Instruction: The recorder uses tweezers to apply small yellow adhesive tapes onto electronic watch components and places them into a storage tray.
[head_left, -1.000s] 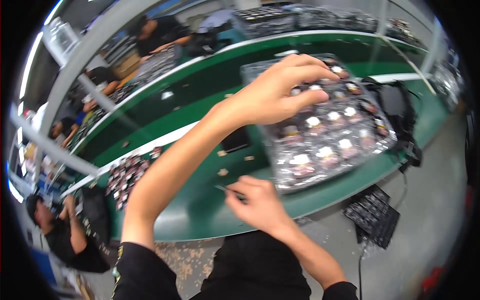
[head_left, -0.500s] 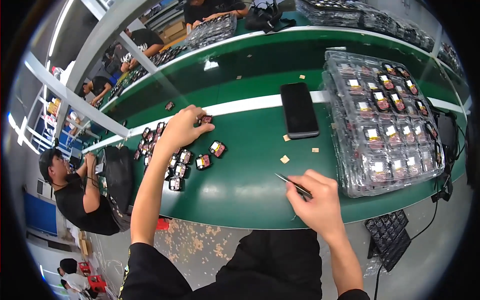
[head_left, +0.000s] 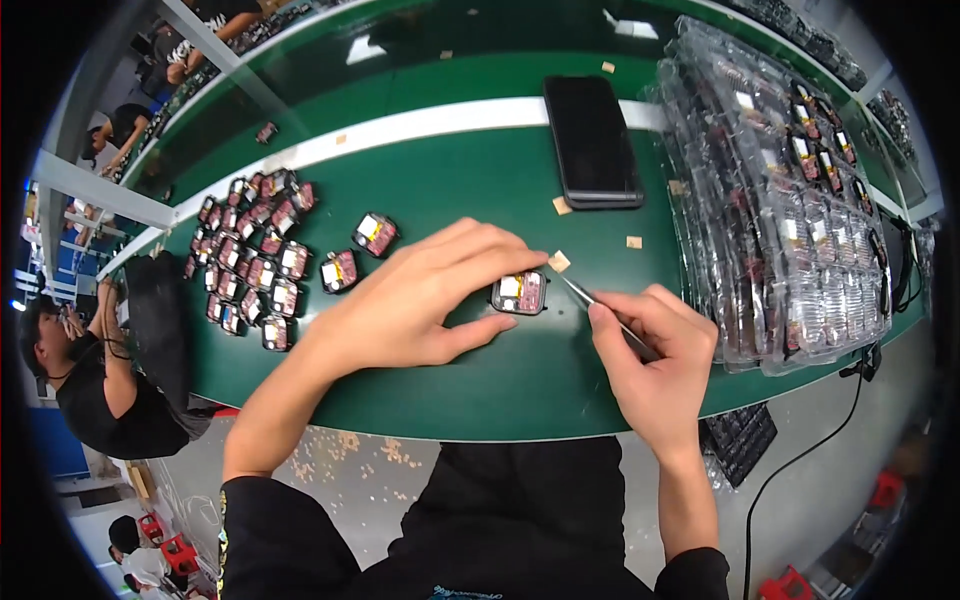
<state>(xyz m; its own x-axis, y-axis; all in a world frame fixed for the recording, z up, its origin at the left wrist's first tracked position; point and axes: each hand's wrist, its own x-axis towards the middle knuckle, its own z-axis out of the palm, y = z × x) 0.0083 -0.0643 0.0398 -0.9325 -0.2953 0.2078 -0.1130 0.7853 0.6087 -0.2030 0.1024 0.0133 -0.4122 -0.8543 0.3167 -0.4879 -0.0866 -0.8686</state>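
Holds in the right hand (head_left: 663, 375) a pair of metal tweezers (head_left: 580, 290), grasping between thumb and fingers almost like a pen, likely in order to guide the fine tip with small movements. Points this tip at a small tan piece (head_left: 559, 261) on the green table (head_left: 480, 400), very near to it; cannot tell whether touching or just short of touching. Rests the left hand (head_left: 420, 300) low over the table, with thumb and index finger around a dark-framed module (head_left: 521, 293) with a white patch and a reddish part. Has this module flat on the table, just beside the tan piece and between both hands, probably for easy reach from each side. Cannot tell, for the left grip, whether pinching the module or only lying along its edges, perhaps as a fence against sliding.

Has at the left a heap of similar modules (head_left: 245, 250), lying close together, and two single modules (head_left: 375, 233) apart from the heap, nearer to the left hand. Has at the right a stack of clear plastic trays (head_left: 770, 220), seemingly put aside to leave the middle for handwork. Has a dark phone (head_left: 594, 145) farther back, away from both forearms
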